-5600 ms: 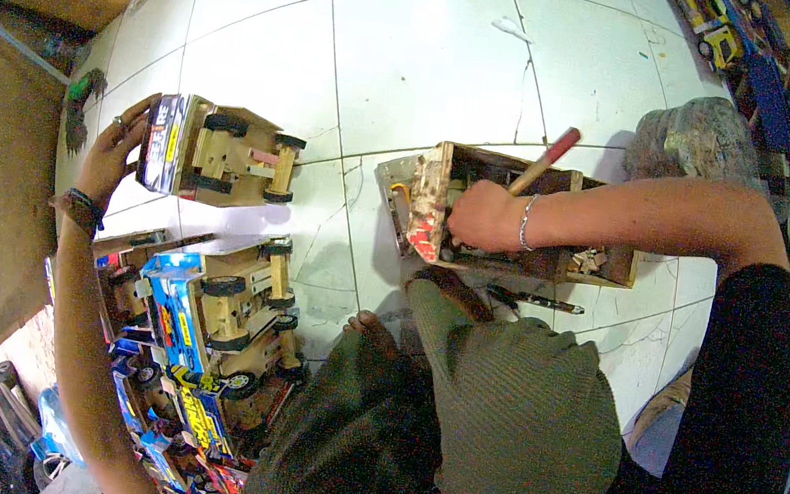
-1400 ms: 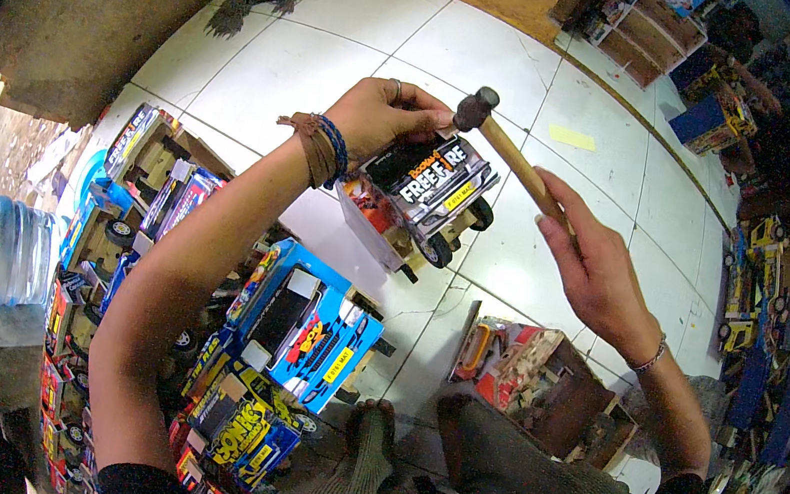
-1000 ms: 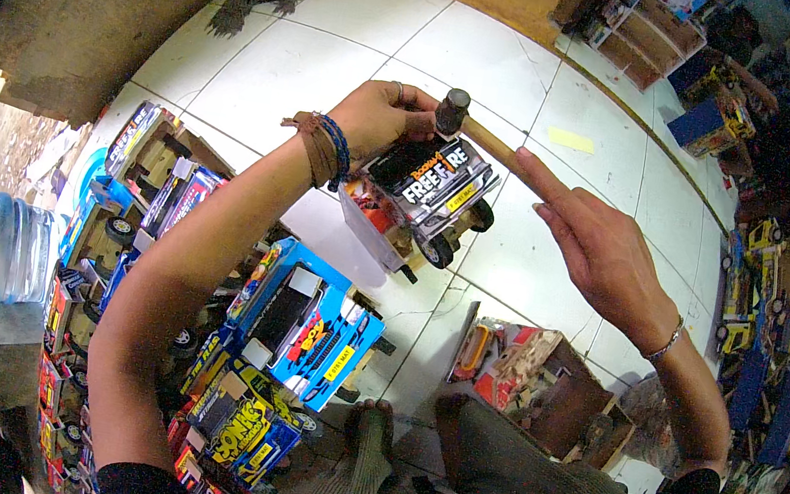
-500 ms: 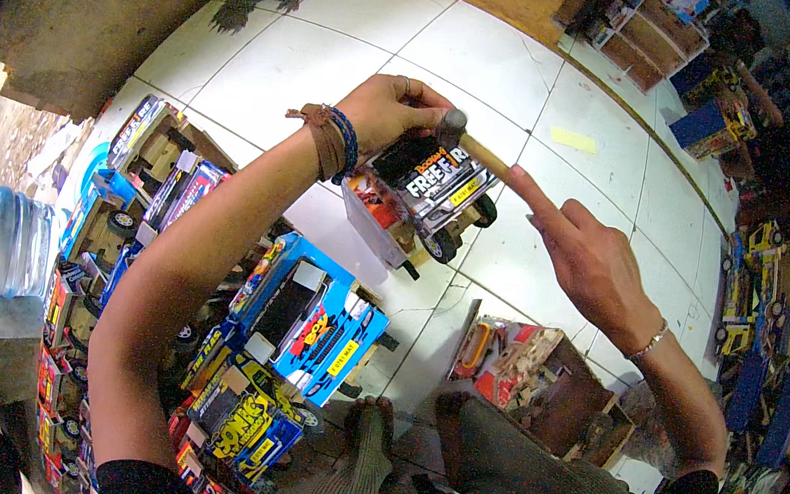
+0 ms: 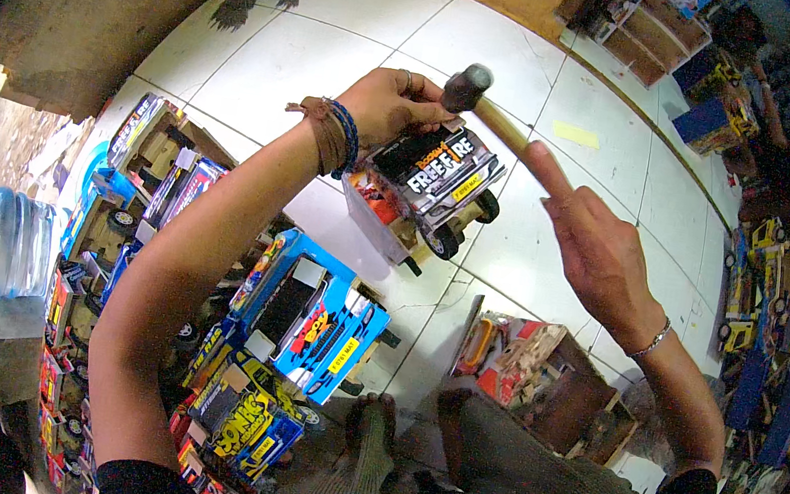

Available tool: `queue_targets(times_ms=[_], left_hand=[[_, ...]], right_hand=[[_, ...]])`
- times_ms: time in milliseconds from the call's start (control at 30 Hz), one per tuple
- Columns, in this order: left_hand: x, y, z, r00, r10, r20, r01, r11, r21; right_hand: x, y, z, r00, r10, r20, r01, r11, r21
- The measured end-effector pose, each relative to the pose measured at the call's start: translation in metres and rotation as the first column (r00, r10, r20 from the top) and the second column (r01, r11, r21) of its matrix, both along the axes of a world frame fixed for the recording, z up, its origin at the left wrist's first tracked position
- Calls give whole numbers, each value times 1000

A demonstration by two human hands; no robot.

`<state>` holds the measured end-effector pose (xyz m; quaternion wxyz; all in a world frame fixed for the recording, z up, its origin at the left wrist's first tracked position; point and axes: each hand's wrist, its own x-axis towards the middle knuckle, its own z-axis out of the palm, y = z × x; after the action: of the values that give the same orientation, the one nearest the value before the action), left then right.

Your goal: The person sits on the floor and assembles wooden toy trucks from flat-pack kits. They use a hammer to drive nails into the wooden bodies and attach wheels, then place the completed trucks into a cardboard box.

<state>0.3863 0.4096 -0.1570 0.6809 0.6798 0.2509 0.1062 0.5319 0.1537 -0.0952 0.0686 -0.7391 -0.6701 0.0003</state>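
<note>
The toy truck (image 5: 440,178) is at upper centre, its lettered front facing lower right; the left hand (image 5: 396,111) covers its far end, so its full length cannot be read. The left hand, the nearer one, grasps its upper edge in a pinch; whether a small piece also sits between the fingertips is unclear. The right hand (image 5: 601,251), farther off at right of centre, grips the hammer (image 5: 501,127) with the index finger along the handle. The handle slants to upper left, putting its head just beside the left fingertips, contact unclear. Floor tiles (image 5: 504,45) spread above and rightward, past a yellow strip (image 5: 574,134). The blue toy truck (image 5: 315,312) lies close below left; the wooden box (image 5: 588,370) is at lower right.
</note>
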Motion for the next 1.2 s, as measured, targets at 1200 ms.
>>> queue_targets(times_ms=[1200], left_hand=[[-1, 13, 15, 963, -195, -185, 239, 938, 252]], right_hand=[[24, -334, -48, 115, -476, -872, 952, 304, -40]])
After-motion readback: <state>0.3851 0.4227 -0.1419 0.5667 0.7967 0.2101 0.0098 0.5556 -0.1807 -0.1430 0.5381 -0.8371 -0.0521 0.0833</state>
